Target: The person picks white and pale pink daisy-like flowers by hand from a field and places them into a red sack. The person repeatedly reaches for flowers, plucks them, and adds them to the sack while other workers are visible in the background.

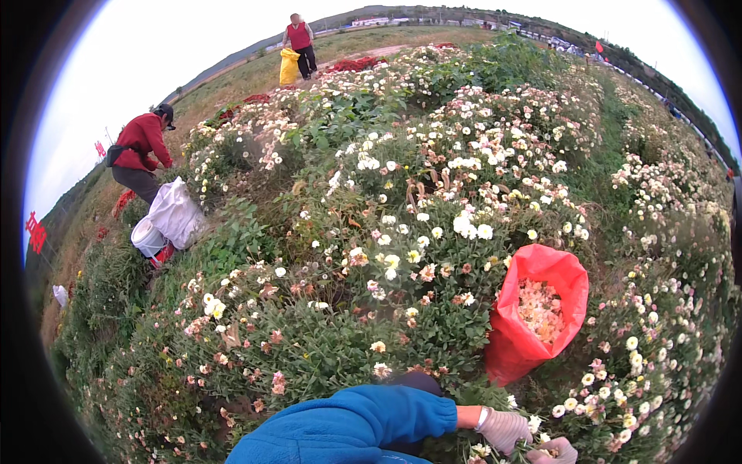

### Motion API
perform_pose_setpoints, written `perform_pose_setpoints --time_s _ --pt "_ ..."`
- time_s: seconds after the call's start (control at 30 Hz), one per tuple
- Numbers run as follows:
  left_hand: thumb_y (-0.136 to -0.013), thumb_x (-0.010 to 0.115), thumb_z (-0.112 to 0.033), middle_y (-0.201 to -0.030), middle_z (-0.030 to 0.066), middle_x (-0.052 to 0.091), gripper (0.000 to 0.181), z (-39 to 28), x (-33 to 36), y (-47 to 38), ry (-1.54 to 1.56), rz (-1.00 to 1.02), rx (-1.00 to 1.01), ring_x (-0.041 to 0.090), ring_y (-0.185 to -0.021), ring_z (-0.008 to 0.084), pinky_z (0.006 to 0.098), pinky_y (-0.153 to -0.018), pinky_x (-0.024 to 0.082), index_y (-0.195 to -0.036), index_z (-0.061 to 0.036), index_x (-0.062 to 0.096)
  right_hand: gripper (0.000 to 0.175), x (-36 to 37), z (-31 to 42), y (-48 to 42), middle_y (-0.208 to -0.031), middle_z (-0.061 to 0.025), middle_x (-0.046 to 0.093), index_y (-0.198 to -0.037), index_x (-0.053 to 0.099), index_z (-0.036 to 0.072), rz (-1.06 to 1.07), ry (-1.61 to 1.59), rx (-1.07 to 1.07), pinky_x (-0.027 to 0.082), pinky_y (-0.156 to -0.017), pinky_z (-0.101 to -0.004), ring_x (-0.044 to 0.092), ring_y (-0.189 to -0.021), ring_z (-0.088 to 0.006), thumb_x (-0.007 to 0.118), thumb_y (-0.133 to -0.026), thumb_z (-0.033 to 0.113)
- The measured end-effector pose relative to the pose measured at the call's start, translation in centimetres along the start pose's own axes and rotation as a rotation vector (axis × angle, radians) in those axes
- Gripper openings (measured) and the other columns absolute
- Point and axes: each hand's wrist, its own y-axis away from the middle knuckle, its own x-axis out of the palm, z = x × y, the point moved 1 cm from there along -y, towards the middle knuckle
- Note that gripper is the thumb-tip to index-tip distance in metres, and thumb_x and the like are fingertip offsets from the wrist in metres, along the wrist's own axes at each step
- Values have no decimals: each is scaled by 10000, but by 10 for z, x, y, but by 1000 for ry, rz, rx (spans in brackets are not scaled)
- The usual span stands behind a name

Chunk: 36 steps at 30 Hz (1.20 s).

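Observation:
At the bottom right, my left hand point(503, 430) wears a pale knitted glove below a blue fleece sleeve point(371, 414). Its fingers curl in around green flower stems point(522, 448). Close beside it, my right hand point(553, 451), gloved too, is bent among the same stems and partly cut off by the frame edge; whether it grips a bloom is hidden. White chrysanthemum-like blooms point(534, 423) stand around both gloves. Just beyond them, an open red woven sack point(504, 354) leans among the plants, with a heap of picked pale pink and cream flower heads point(540, 310) inside.
Dense rows of white and faded pink flowers point(464, 226) spread ahead. A person in red point(139, 145) bends at left by a white sack point(177, 214) and a white bucket point(147, 236). Farther off, another person point(299, 40) holds a yellow sack point(288, 66). A grassy strip point(606, 133) runs at right.

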Motion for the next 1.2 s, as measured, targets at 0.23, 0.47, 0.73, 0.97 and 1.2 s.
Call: perform_pose_setpoints --time_s 0.23,0.47,0.73,0.97,1.2 --pt "-795 726 -262 -738 140 666 223 2 -4 -1 280 -30 298 594 -632 266 412 -595 489 -881 -63 674 46 -2 -12 4 -697 46 505 -786 603 26 -136 -103 -24 348 -526 -212 421 -618 -41 627 -789 -14" --pt "-689 720 -236 -748 181 640 284 -5 -20 1 253 20 197 622 -722 338 431 -658 499 -864 -27 640 51 4 -8 4 -700 50 495 -797 611 21 -207 -145 -30 341 -541 -210 412 -632 -41 644 -784 -16" --pt "-652 778 -224 -756 226 645 459 -18 -23 -2 329 35 161 642 -742 373 433 -671 503 -1035 0 658 61 2 -3 20 -698 13 556 -847 619 -6 -218 -224 31 355 -478 -190 456 -552 -39 616 -787 -16" --pt "-674 766 -177 -738 229 633 390 -36 -24 -5 431 164 225 622 -684 337 405 -634 494 -984 27 646 87 -5 -3 39 -704 32 547 -821 626 13 -222 -201 86 364 -540 -200 462 -616 -43 677 -759 -19" --pt "-689 776 -214 -726 212 626 392 -41 -16 -3 445 150 209 608 -658 300 398 -628 480 -981 14 646 108 -9 -12 57 -707 51 549 -806 620 33 -257 -292 93 337 -527 -188 438 -602 -19 709 -766 -12"
